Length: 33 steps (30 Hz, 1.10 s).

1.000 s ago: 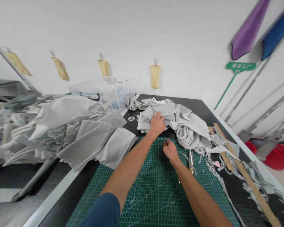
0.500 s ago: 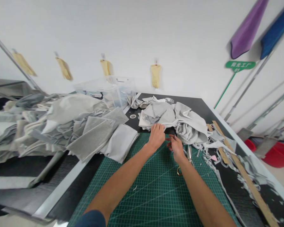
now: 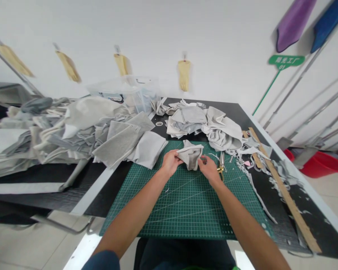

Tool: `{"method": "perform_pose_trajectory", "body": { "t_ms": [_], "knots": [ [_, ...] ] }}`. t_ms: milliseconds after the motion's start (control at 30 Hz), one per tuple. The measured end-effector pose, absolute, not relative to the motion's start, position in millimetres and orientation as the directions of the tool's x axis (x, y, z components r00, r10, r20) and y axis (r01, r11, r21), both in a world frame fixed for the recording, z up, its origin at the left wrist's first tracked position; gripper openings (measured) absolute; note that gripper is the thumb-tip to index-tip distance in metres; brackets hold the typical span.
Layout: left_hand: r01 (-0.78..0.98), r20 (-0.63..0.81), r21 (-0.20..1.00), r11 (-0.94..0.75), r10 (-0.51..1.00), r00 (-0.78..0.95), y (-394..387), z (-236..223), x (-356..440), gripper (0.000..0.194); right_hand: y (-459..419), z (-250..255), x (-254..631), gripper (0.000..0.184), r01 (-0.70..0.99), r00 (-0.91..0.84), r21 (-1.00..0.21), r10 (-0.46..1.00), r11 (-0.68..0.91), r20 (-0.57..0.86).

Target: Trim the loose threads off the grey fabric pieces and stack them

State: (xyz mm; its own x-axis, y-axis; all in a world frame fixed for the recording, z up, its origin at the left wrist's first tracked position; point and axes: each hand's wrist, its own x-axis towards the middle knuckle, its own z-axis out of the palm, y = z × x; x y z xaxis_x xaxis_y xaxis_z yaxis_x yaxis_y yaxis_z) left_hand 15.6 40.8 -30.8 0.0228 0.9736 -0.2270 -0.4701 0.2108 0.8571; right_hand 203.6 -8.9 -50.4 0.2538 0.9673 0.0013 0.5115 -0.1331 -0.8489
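Observation:
A small piece of light grey fabric is stretched between my two hands over the green cutting mat. My left hand pinches its left edge. On the other side my right hand grips the right edge, and a small dark object shows at its fingers, too small to name. Gold-handled scissors lie on the mat just right of my right hand. Beyond the fabric, a pile of grey cloth pieces sits at the mat's far edge.
A large heap of grey fabric covers the left table, with a clear plastic bin behind it. A wooden strip and cloth scraps lie along the right side. A white tape ring rests near the middle. Red buckets stand beyond the right edge.
My hands have drawn back from the cloth pile towards me, bringing the grey fabric piece over the mat. The view has tilted down, showing the table's front edge.

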Motion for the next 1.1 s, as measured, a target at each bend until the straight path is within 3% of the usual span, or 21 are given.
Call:
{"method": "perform_pose_trajectory", "body": {
  "t_ms": [100,200,367,567,600,667,733,800,867,1000,1100],
  "knots": [
    [-0.472,-0.25,0.851,0.233,0.968,0.026,39.2,-36.9,9.2,0.017,-10.9,-51.7,192.6,0.053,0.65,0.218,-0.751,0.975,-0.116,0.038],
    [-0.42,-0.249,0.884,0.207,0.967,-0.047,43.6,-41.8,2.1,0.022,-10.4,-52.5,187.9,0.055,0.736,0.195,-0.666,0.98,-0.118,0.041],
    [-0.196,-0.264,0.954,0.226,0.943,-0.203,49.6,-48.3,-18.6,0.031,-10.7,-49.1,204.2,0.061,0.802,0.244,-0.565,0.97,-0.191,0.018],
    [0.165,-0.436,0.884,0.438,0.899,-0.049,35.2,-37.7,-48.3,0.041,-16.2,-47.0,220.1,0.059,0.92,0.172,-0.347,0.983,-0.182,-0.058],
    [0.346,-0.468,0.836,0.426,0.882,0.044,33.9,-33.8,-53.9,0.038,-17.0,-47.1,221.5,0.057,0.927,0.149,-0.338,0.986,-0.163,-0.07],
    [0.573,-0.481,0.761,0.304,0.857,0.185,34.4,-26.9,-62.9,0.027,-18.1,-46.7,224.0,0.055,0.931,0.103,-0.343,0.992,-0.122,-0.074],
    [0.634,-0.31,0.769,0.084,0.916,0.254,38.2,-23.8,-65.0,0.036,-19.2,-44.2,225.4,0.052,0.925,0.044,-0.374,0.997,-0.063,-0.06],
    [0.628,-0.088,0.776,-0.05,0.979,0.186,43.1,-25.5,-58.2,0.039,-21.2,-39.5,225.0,0.045,0.903,-0.042,-0.429,0.997,0.014,-0.057],
    [0.6,0.034,0.795,-0.089,0.994,0.102,46.9,-30.4,-45.0,0.03,-24.6,-33.8,222.4,0.034,0.861,-0.155,-0.5,0.985,0.094,-0.081],
    [0.455,0.008,0.888,-0.067,0.991,0.131,48.1,-37.7,-24.3,0.029,-29.8,-28.0,217.2,0.028,0.752,-0.305,-0.633,0.948,0.182,-0.089],
    [0.372,-0.064,0.928,-0.01,0.98,0.186,43.7,-34.8,-26.8,0.031,-26.3,-32.4,219.3,0.031,0.728,-0.072,-0.683,0.997,0.056,0.004]
  ]
}}
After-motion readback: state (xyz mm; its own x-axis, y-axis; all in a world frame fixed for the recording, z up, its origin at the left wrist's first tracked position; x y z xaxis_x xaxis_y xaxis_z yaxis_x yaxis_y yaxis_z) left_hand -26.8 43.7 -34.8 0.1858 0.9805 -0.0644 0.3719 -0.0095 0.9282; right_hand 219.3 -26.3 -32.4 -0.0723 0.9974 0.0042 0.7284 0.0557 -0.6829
